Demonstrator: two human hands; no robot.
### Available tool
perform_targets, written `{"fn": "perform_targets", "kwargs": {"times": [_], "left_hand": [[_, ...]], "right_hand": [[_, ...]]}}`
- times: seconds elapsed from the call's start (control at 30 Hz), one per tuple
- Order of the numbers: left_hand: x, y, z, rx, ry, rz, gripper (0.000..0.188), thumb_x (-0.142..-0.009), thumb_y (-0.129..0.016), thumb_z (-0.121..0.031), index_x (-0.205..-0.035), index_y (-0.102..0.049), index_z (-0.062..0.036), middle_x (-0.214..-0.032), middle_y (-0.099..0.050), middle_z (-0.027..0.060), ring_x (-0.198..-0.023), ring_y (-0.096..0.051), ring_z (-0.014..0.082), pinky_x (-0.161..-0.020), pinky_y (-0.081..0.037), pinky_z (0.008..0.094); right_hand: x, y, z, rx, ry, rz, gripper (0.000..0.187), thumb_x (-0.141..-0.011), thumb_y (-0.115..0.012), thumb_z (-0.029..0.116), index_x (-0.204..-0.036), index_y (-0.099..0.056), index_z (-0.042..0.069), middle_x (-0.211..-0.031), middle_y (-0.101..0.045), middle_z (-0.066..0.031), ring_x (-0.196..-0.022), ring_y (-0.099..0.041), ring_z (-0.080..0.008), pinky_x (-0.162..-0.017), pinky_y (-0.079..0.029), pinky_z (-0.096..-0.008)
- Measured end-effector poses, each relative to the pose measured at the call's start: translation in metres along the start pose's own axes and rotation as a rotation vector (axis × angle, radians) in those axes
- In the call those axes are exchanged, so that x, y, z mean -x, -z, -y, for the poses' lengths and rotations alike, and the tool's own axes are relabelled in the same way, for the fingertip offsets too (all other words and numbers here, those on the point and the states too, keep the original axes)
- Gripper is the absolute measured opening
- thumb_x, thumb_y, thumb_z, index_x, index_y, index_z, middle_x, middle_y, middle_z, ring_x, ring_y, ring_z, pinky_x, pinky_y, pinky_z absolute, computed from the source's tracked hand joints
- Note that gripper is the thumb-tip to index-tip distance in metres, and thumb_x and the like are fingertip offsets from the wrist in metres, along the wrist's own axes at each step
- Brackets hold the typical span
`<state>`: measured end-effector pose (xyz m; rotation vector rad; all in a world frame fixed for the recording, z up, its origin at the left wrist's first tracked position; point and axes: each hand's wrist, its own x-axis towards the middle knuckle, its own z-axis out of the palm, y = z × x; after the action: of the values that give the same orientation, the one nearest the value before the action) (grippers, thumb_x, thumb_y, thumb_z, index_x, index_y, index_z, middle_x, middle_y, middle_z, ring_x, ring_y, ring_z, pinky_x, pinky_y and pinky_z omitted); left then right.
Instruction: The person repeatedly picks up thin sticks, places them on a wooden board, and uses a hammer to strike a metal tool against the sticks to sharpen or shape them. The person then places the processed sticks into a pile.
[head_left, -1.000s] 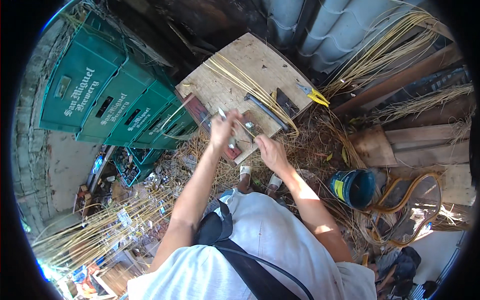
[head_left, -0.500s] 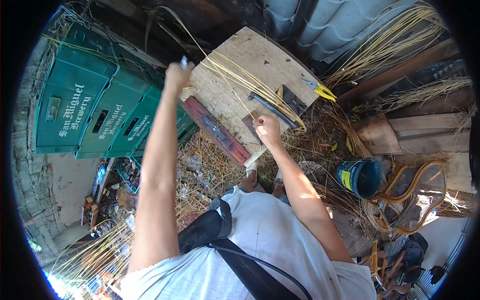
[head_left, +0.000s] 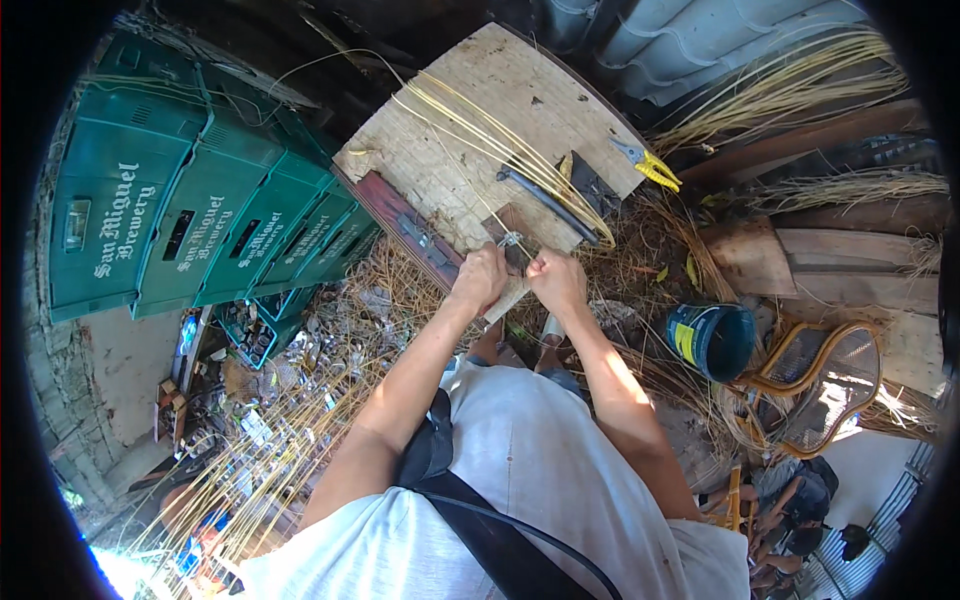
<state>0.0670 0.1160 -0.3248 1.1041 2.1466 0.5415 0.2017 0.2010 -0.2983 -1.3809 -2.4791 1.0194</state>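
Note:
Close to my body, my left hand [head_left: 483, 276] is closed beside the near edge of a wooden board [head_left: 480, 85]; what it grips is mostly hidden. By its knuckles, a small shiny piece [head_left: 513, 239] shows over a dark brown block [head_left: 517, 218]. My right hand [head_left: 557, 280], just right of it, pinches a thin rattan strip [head_left: 462, 163] that runs across the board and curves off to the upper left. More pale strips [head_left: 480, 122] lie bundled on the board, next to a dark rod [head_left: 548, 203]. A red-brown wooden bar [head_left: 395, 215] with a dark metal piece lies left of my hands.
Yellow-handled pruning shears [head_left: 648, 164] rest at the board's right corner. Green crates [head_left: 150, 190] are stacked on the left. To the right stand a dark bucket [head_left: 712, 340] and a rattan-framed chair [head_left: 830, 385]. Cane scraps [head_left: 400, 290] litter the ground. Another person [head_left: 790, 500] sits at lower right.
My left hand has come from the board's upper left edge down beside my right hand. My right hand has shifted slightly right and nearer, still pinching the strip.

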Motion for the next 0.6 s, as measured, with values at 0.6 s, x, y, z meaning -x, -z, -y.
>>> {"fn": "perform_targets", "kwargs": {"times": [0.6], "left_hand": [[0.006, -0.005, -0.033, -0.403, 0.043, -0.012, 0.030, -0.091, -0.046, -0.025, -0.094, -0.056, 0.0031, -0.079, -0.065, 0.0250, -0.076, -0.066, 0.0383, -0.064, -0.055, 0.0439]], "right_hand": [[0.014, -0.002, -0.025, 0.072, 0.301, 0.046, 0.012, -0.084, -0.059, 0.018, -0.091, -0.054, 0.010, -0.087, -0.058, -0.0112, -0.077, -0.063, -0.0312, -0.067, -0.051, -0.0440]]}}
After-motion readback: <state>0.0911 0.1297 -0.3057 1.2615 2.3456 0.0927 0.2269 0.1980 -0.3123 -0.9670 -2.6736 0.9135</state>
